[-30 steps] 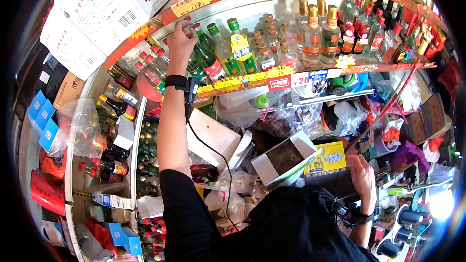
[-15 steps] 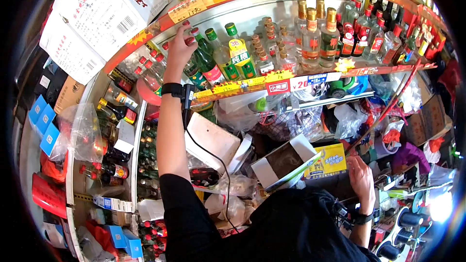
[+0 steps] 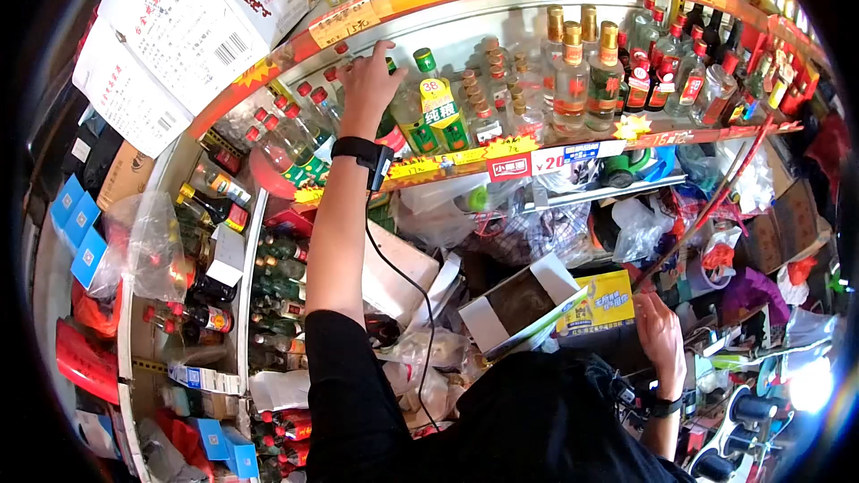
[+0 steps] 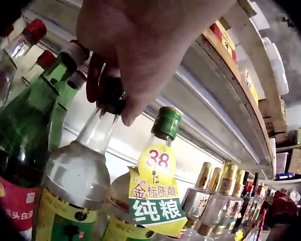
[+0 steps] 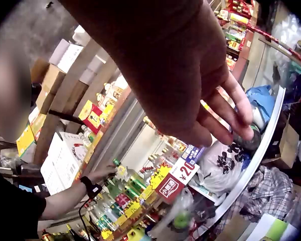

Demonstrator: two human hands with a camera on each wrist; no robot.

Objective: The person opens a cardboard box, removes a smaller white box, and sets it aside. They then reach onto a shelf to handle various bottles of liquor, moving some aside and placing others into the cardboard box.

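On the upper shelf my left hand [image 3: 367, 89] has its thumb and fingers around the cap of a clear glass bottle [image 4: 78, 170] with a yellow and green label. The cap is mostly hidden by the fingers. Left of that bottle stands a green glass bottle [image 4: 22, 123] with a pink-red label. To its right is a green-capped bottle [image 4: 165, 125] wearing a yellow tag marked 38. My right hand [image 3: 660, 335] hangs low at the right with loosely bent fingers [image 5: 220, 120] and holds nothing.
Red-capped bottles [image 3: 277, 139] stand at the left end of the shelf, gold-capped bottles [image 3: 573, 80] further right. White boxes [image 3: 170, 36] lean at upper left. Below are an open carton [image 3: 519, 304] and plastic bags [image 3: 640, 224]. A black cable [image 3: 425, 304] hangs from the left wrist.
My left hand has moved right along the shelf, from beside the red-capped bottles to the clear bottle's cap. The right hand stays about where it was.
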